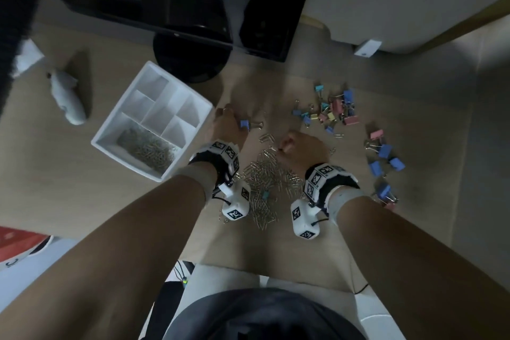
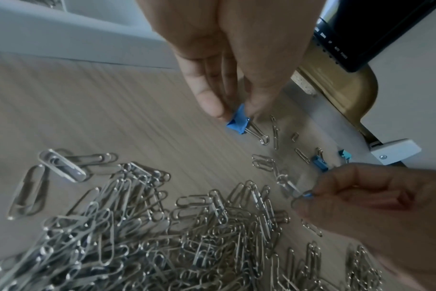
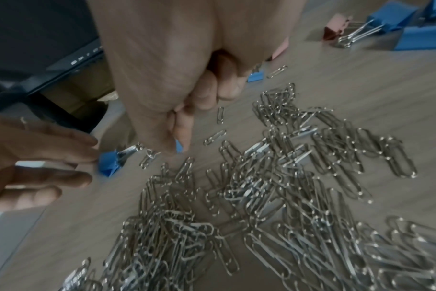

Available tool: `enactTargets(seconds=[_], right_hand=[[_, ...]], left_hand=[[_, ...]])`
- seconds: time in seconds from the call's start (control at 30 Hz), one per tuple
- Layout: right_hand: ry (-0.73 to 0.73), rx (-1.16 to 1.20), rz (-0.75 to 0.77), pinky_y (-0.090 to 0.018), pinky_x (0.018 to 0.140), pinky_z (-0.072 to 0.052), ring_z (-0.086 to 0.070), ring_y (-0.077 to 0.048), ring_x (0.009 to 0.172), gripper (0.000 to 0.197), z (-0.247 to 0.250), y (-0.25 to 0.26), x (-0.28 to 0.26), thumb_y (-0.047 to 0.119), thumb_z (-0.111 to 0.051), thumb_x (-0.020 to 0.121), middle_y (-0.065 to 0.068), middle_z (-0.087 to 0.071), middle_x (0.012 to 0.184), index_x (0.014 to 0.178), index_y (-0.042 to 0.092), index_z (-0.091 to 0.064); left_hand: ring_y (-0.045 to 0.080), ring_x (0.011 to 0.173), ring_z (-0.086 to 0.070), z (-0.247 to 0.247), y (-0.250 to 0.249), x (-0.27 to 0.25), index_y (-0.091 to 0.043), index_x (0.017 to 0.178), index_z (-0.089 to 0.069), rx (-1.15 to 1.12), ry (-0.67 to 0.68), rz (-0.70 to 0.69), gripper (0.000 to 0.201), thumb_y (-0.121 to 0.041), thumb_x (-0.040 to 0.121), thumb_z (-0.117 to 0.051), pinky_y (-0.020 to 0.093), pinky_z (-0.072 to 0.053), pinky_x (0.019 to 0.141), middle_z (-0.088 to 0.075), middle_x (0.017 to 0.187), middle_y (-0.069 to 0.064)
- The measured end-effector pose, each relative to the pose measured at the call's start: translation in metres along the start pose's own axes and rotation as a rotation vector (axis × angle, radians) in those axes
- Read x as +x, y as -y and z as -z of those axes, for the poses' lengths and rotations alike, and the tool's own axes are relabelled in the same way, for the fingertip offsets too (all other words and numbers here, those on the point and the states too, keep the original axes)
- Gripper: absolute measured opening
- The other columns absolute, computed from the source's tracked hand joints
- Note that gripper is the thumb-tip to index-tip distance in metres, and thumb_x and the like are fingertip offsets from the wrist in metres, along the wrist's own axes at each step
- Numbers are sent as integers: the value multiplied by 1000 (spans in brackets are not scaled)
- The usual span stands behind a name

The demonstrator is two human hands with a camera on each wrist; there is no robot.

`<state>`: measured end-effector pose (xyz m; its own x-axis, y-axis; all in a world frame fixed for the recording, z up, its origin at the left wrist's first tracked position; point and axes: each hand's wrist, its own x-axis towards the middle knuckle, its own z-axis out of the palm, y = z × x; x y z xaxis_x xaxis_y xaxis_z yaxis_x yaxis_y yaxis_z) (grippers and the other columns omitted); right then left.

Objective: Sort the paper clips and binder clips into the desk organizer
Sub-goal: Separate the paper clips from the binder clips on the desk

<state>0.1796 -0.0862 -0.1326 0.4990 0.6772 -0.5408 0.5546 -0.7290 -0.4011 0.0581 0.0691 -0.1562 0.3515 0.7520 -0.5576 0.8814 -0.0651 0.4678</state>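
The white desk organizer sits at the left, and its near compartment holds silver paper clips. A loose pile of paper clips lies between my wrists. My left hand pinches a blue binder clip between thumb and fingertip, low over the desk just right of the organizer. My right hand is curled at the pile's far edge, its thumb and forefinger pinching a small blue binder clip that is mostly hidden. Coloured binder clips lie scattered at the far right.
A black monitor stand rises right behind the organizer. A white crumpled object lies at the far left. More blue and pink binder clips lie at the right. A teal binder clip sits in the pile.
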Motion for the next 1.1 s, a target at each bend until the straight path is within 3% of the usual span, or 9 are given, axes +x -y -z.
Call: enactTargets(seconds=[0.1,0.17,0.33,0.5,0.67,0.77,0.9,1.03,1.1], right_hand=[[-61,89,-68,-35,84,-55,-69,-18,89,25,12,-2,1,34,-59,83,10,-72,90,109,32,-60],[-117,90,-106,-34,86,-53,-68,-21,92,28,21,-3,6,32,-54,87,7,-72,96,113,34,-62],[-299,135,-85,-41,76,-58,-67,-26,82,18,40,-15,30,23,-52,96,-7,-69,96,99,20,-69],[-320,66,2,-46,94,-49,-55,-31,114,21,51,-27,33,14,-57,90,-9,-60,119,110,18,-62],[-394,-93,-26,-46,97,-44,-47,-32,123,43,50,-45,-1,19,-58,90,-9,-55,133,132,19,-52],[-304,-74,-46,-45,97,-43,-46,-34,123,40,42,-56,-17,18,-56,90,-11,-54,132,130,19,-54],[-147,-50,-124,-46,95,-42,-42,-36,123,52,19,-64,-27,22,-56,90,-15,-46,135,140,17,-43],[-101,-33,-112,-47,94,-42,-38,-37,125,58,2,-65,-31,22,-59,90,-17,-39,138,143,12,-39],[-42,-31,-46,-44,95,-43,-41,-35,124,48,-6,-60,-34,22,-59,91,-15,-40,139,136,12,-46]], left_hand=[[23,109,-57,2,-3,-4,-9,107,-64,25,9,-7,35,-31,81,-58,27,-42,96,-59,118,6],[27,107,-57,5,-8,-11,-6,112,-61,27,-31,-49,33,-24,85,-59,31,-44,94,-53,126,9],[31,107,-57,1,-9,-26,-2,117,-57,58,-20,-102,32,-14,87,-59,27,-40,87,-47,129,13],[27,112,-55,-7,-3,-38,-8,113,-61,69,-14,-100,30,-15,85,-56,30,-42,93,-52,128,8],[28,108,-56,-19,-7,-55,-11,117,-62,93,-26,-131,33,-16,85,-56,34,-46,96,-52,124,9],[28,108,-57,-25,-13,-63,-17,125,-61,165,-11,-134,38,-22,88,-57,39,-50,94,-52,122,9],[28,128,-46,-33,-20,-70,-22,128,-61,175,49,-193,42,-18,86,-60,42,-42,106,-48,140,6],[29,132,-43,-44,-23,-72,-14,133,-57,269,124,-257,46,-16,87,-58,41,-42,106,-41,147,7],[29,131,-43,-47,-24,-75,-12,133,-56,333,193,-241,44,-19,89,-57,42,-42,105,-37,148,7]])
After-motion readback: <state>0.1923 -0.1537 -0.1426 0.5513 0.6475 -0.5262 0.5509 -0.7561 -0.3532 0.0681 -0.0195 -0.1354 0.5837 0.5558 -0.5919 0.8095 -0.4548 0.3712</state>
